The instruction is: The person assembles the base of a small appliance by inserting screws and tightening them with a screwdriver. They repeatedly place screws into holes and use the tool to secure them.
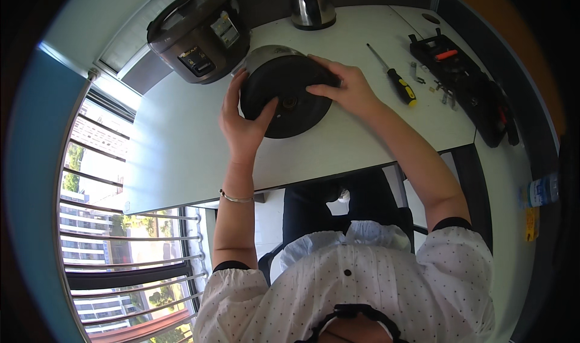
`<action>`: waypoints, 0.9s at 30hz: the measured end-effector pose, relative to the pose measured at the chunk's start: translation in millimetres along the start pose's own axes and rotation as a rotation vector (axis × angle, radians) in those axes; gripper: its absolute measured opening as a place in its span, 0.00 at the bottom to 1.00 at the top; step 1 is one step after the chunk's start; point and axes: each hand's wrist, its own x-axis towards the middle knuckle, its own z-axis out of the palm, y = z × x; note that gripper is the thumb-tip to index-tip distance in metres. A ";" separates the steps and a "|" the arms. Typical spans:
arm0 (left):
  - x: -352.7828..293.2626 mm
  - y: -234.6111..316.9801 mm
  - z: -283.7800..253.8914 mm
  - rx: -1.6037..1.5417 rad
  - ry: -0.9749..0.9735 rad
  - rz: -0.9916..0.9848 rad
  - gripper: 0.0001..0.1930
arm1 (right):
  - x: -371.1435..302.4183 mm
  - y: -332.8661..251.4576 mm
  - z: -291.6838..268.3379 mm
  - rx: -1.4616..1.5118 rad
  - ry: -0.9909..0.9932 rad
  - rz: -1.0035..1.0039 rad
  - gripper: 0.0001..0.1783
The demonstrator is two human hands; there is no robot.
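Between my hands an electric kettle (290,110) is tipped so that its round black underside faces me. A small round connector shows at the middle of that underside, and a strip of the silver metal body shows at the far side. My left hand (243,115) grips its left edge, thumb laid on the black underside near the connector. On the opposite edge my right hand (350,86) is closed, its thumb also pressing the underside. The kettle's spout and handle cannot be made out.
A dark rice cooker (202,35) stands at the back left, with another silver kettle (312,6) at the back. To the right lie a black-and-yellow screwdriver (399,84), several small metal parts (444,94) and a black tool case (460,80). The white table (181,144) ends before my lap.
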 end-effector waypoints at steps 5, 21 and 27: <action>7.3 -1.0 -10.7 0.088 -0.146 -0.013 0.33 | 1.1 -1.7 -0.5 0.034 0.047 -0.032 0.35; 4.6 -5.0 0.4 0.085 -0.080 0.002 0.35 | -3.3 -19.8 -23.7 -0.130 0.150 0.134 0.30; 5.9 -6.6 0.5 0.080 -0.089 0.010 0.35 | -22.3 -6.6 -81.1 -0.529 0.266 0.154 0.10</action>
